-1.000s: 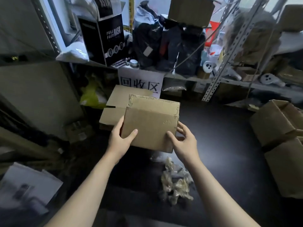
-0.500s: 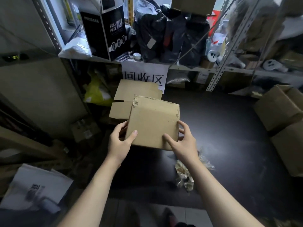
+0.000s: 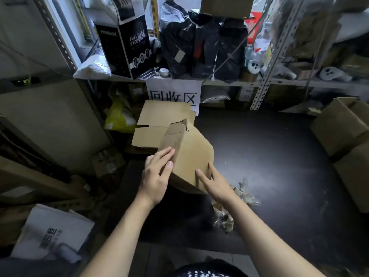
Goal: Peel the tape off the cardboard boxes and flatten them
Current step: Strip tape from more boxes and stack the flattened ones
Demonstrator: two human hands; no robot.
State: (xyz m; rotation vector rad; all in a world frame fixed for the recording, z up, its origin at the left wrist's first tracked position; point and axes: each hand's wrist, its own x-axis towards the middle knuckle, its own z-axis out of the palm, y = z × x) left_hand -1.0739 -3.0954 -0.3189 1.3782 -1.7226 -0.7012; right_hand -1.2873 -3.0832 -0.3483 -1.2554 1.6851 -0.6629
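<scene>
While tilted up on one edge over the near left part of the dark floor mat point(image 3: 269, 156), held between both hands: a small brown cardboard box point(image 3: 191, 154), torn flap corner pointing away. Left hand point(image 3: 155, 176) spread flat against the box's left side, fingers point(image 3: 162, 155) straight and together, thumb laid along the front face, pressing rather than wrapping. Right hand point(image 3: 215, 184) loosely open at the lower right corner of the box, thumb on the front face, fingers point(image 3: 211, 170) slipped behind the right edge; how firmly clasped, cannot tell. Just right of the right wrist, lying on the mat: a crumpled wad of peeled tape point(image 3: 229, 208). Off the mat's near left corner, a white printed carton point(image 3: 50, 234), blurred. Just beyond the held box, at the mat's far left corner: a flattened box point(image 3: 159, 122) lying flat. Along the mat's right edge, two more brown boxes point(image 3: 343, 124), flaps partly open. Behind the flattened one, hanging from a metal shelf point(image 3: 229, 82): a white paper sign point(image 3: 173, 92) with large dark characters. Up on that shelf, a black mask carton point(image 3: 127, 47) and dark plastic bags point(image 3: 203, 43).
</scene>
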